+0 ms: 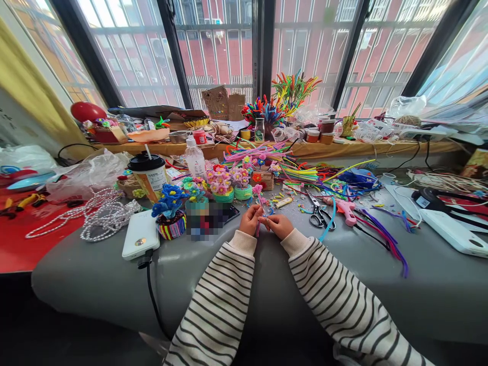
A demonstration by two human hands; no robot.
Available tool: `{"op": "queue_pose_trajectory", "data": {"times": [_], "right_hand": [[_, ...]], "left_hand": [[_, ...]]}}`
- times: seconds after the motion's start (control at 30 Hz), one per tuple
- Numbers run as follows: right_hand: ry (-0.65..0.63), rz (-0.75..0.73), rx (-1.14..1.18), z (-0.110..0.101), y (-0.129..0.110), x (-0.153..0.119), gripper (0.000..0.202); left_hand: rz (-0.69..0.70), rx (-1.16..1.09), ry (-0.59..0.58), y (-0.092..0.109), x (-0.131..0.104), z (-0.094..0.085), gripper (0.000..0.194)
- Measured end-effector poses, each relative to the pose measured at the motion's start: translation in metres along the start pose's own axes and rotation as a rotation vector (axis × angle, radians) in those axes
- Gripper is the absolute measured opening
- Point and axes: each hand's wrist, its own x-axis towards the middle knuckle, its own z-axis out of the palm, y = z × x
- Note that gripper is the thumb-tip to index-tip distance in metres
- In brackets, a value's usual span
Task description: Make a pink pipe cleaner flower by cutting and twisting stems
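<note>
Near the table's front middle, my left hand (249, 219) is closed in a pinch on the stem of a small pink pipe cleaner flower (258, 188), whose head points away from me. Close beside it, my right hand (277, 225) has thumb and fingers pinched together at the same stem, touching or almost touching the left fingertips. A bit of pink stem shows below the fingers. Exactly what sits between the right fingertips is too small to make out. Black-handled scissors (319, 216) and a pink glue gun (346, 211) lie to the right of my hands.
Finished pipe cleaner flower pots, pink (219, 183) and blue (170, 206), stand at left with a drink cup (150, 175) and white power bank (141, 235). Loose pipe cleaners (301, 173) and scraps cover the back. A second power bank (455, 231) lies right; its cable and others cross the table.
</note>
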Motion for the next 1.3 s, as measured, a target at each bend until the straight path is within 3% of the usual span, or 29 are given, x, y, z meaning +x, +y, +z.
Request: {"op": "queue_pose_trajectory", "data": {"times": [0.27, 0.7, 0.87, 1.3], "right_hand": [[0.019, -0.035, 0.002, 0.002, 0.0049, 0.0, 0.045], [-0.136, -0.029, 0.149, 0.0026, 0.0027, -0.0003, 0.057], [-0.1, -0.056, 0.133, 0.0005, -0.0008, -0.0006, 0.055], [0.01, -0.064, 0.014, 0.0025, 0.0044, 0.0003, 0.048]], "left_hand": [[0.031, -0.004, 0.024, -0.0004, 0.0014, -0.0008, 0.022], [-0.044, -0.059, 0.026, 0.0017, -0.0015, 0.0008, 0.023], [-0.054, -0.067, -0.027, 0.0032, -0.0016, 0.0014, 0.023], [-0.03, -0.065, 0.024, 0.0051, -0.0015, 0.0019, 0.023]]}}
